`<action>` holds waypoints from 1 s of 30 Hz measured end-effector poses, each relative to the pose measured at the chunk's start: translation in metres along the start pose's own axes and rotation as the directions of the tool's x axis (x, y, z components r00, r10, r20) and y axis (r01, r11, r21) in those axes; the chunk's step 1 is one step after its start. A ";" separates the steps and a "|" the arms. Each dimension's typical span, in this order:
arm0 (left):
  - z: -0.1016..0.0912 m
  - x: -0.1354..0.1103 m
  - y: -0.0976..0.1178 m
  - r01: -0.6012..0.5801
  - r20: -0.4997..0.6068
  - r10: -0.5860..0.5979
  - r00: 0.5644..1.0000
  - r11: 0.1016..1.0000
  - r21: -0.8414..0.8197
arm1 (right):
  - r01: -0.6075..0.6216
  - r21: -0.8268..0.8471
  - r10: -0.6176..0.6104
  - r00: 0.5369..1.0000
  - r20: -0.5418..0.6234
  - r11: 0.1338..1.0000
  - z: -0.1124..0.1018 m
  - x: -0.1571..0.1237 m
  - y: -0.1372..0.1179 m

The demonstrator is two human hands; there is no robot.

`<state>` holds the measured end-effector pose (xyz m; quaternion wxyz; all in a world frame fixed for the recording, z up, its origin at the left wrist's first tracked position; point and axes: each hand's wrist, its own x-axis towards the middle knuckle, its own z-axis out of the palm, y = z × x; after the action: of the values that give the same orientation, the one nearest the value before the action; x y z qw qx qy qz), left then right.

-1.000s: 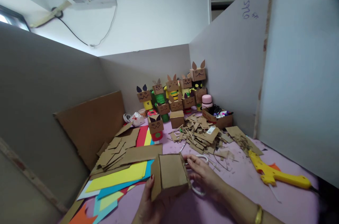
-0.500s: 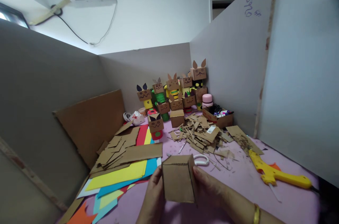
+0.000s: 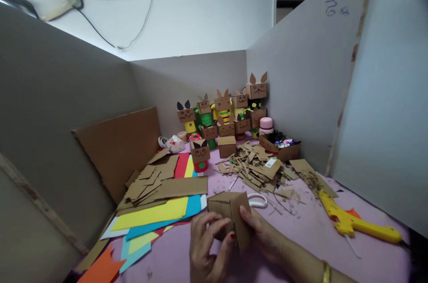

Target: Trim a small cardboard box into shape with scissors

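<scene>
A small brown cardboard box point(image 3: 230, 211) is held low over the pink tabletop point(image 3: 301, 234), turned so a corner faces me. My left hand point(image 3: 207, 247) grips its near left side with fingers curled over the front face. My right hand point(image 3: 264, 236) clasps the right side, thumb on the panel. White-handled scissors point(image 3: 257, 201) lie just behind the box.
Coloured paper sheets point(image 3: 150, 220) and cardboard pieces point(image 3: 157, 182) lie at left, with a large cardboard board point(image 3: 117, 149) leaning on the partition. Cardboard scraps point(image 3: 257, 169), box-headed figures point(image 3: 224, 116) and a marker box point(image 3: 281, 147) sit at the back. A yellow glue gun point(image 3: 354, 223) lies right.
The box has been lowered and rotated from showing a flat face to showing a corner. My left hand shifted from behind the box to its front.
</scene>
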<state>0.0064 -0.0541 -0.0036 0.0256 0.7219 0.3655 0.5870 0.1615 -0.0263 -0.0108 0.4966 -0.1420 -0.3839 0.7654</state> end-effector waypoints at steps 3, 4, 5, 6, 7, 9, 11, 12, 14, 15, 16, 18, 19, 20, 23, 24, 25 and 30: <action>0.004 0.003 0.004 0.128 -0.005 -0.128 0.992 0.990 -0.056 | 0.008 -0.020 -0.008 1.000 0.003 1.000 0.001 0.000 0.003; 0.004 0.004 0.005 0.162 0.000 -0.162 0.987 0.984 -0.069 | 0.002 -0.025 -0.002 1.000 0.001 1.000 0.000 0.000 0.004; 0.004 0.006 0.006 0.182 0.011 -0.182 0.983 0.980 -0.078 | -0.004 -0.034 0.004 1.000 -0.001 0.999 0.000 0.000 0.004; 0.003 0.007 0.007 0.192 0.020 -0.191 0.981 0.978 -0.086 | -0.007 -0.048 0.007 1.000 -0.003 0.999 0.000 0.000 0.004; 0.002 0.009 0.007 0.190 0.031 -0.188 0.982 0.977 -0.095 | -0.006 -0.066 0.006 1.000 -0.006 0.998 0.001 0.000 0.003; 0.000 0.012 0.009 0.166 0.033 -0.163 0.986 0.980 -0.114 | 0.004 -0.101 -0.004 1.000 -0.006 0.995 0.002 0.000 0.002; -0.002 0.015 0.010 0.119 0.027 -0.117 0.993 0.985 -0.121 | 0.013 -0.121 -0.012 1.000 0.003 0.993 0.003 0.000 0.000; -0.003 0.016 0.010 0.088 0.026 -0.086 0.996 0.989 -0.117 | 0.014 -0.121 -0.013 1.000 0.009 0.993 0.004 0.000 0.000; -0.004 0.018 0.009 0.014 0.022 -0.011 1.000 0.994 -0.104 | 0.000 -0.116 0.003 1.000 0.023 0.993 0.004 -0.001 0.001; -0.005 0.019 0.008 -0.027 0.024 0.030 0.999 0.995 -0.094 | -0.012 -0.116 0.015 1.000 0.026 0.993 0.004 -0.001 0.001; -0.005 0.019 0.006 -0.065 0.029 0.067 0.997 0.994 -0.083 | -0.024 -0.120 0.027 0.999 0.028 0.992 0.004 -0.001 0.001; -0.005 0.018 0.004 -0.118 0.041 0.120 0.992 0.992 -0.049 | -0.039 -0.136 0.044 0.998 0.036 0.990 0.005 -0.001 0.001; -0.006 0.018 0.003 -0.134 0.047 0.135 0.990 0.991 -0.029 | -0.035 -0.144 0.041 0.998 0.042 0.989 0.006 -0.002 0.001; -0.006 0.017 0.002 -0.147 0.048 0.147 0.988 0.989 -0.009 | -0.024 -0.150 0.031 0.998 0.048 0.988 0.007 -0.002 0.000; -0.007 0.015 0.001 -0.194 0.011 0.194 0.981 0.980 0.040 | 0.001 -0.159 0.008 0.998 0.058 0.987 0.013 -0.002 -0.004; -0.008 0.014 0.001 -0.213 -0.002 0.213 0.977 0.976 0.050 | 0.002 -0.163 0.008 0.998 0.062 0.987 0.015 -0.002 -0.005; -0.008 0.014 0.001 -0.228 -0.009 0.229 0.973 0.972 0.055 | -0.002 -0.167 0.014 0.997 0.071 0.986 0.016 -0.002 -0.006; -0.012 0.015 0.000 -0.280 0.028 0.279 0.960 0.958 0.054 | -0.040 -0.171 0.057 0.994 0.097 0.985 0.021 -0.003 -0.008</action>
<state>-0.0034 -0.0507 0.0126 -0.0745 0.7726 0.2762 0.5668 0.1558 -0.0367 0.0089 0.4440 -0.1538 -0.4684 0.7482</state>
